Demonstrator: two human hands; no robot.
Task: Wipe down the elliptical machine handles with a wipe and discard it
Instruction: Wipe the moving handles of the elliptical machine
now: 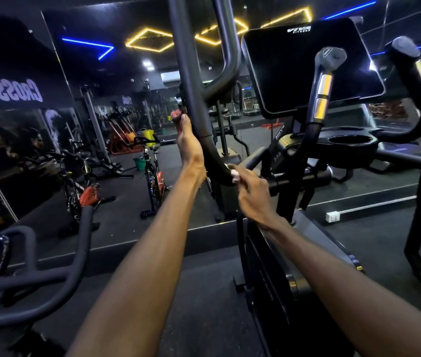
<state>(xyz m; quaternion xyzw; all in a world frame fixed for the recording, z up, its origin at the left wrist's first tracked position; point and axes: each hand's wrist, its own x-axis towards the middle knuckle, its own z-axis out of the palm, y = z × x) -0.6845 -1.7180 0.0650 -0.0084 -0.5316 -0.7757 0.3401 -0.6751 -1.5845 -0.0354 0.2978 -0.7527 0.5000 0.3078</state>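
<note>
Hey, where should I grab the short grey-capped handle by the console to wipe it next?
Grip the short handle on its upright stem just below the grey cap, coming from your side with the right hand, which holds the wipe. The console blocks the far side, and the stem is straight enough to wrap.

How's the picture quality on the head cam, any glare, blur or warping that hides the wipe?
Head view: the gym is dim, lit by neon strips; the mirror doubles the scene. The wide lens bends the edges. The console is black with faint glare at its right edge. The wipe shows as a small white patch under the right hand; the left hand is sharp.
</note>
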